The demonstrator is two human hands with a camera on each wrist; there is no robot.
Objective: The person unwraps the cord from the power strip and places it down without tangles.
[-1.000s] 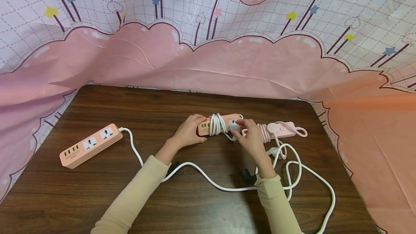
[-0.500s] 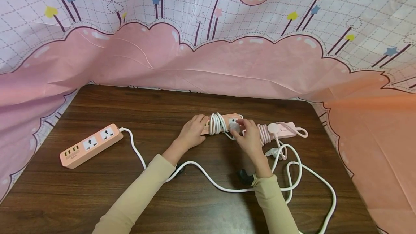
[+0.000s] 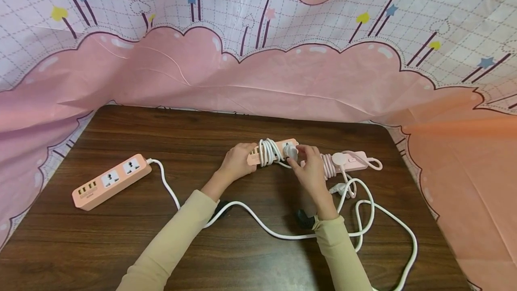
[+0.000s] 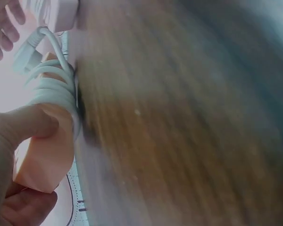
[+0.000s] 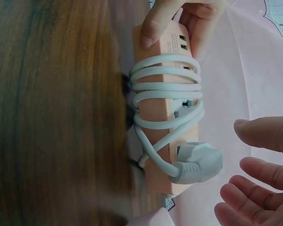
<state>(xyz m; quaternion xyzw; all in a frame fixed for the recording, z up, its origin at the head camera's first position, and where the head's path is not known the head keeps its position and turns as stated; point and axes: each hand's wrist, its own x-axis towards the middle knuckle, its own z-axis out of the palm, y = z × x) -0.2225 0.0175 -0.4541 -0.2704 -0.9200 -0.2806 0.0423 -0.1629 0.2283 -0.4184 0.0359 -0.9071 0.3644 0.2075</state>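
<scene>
A peach power strip (image 3: 255,158) near the middle of the table has its white cord (image 3: 266,152) wound round it in several turns. My left hand (image 3: 237,161) grips its left end, the thumb on the near side in the left wrist view. The cord's white plug (image 5: 198,165) sits in a socket at the strip's other end. My right hand (image 3: 312,172) is beside that plug, fingers spread and apart from it in the right wrist view, holding nothing.
A pink power strip (image 3: 356,160) with its cord wound round it lies just right. Another peach power strip (image 3: 121,187) lies at left, its long white cord (image 3: 274,233) running across the front to the right. A white plug (image 3: 340,190) lies near the pink strip.
The wound strip has shifted slightly away, and its face with the plug shows more. My left hand has moved slightly right along its end. My right fingers have come off the plug.
</scene>
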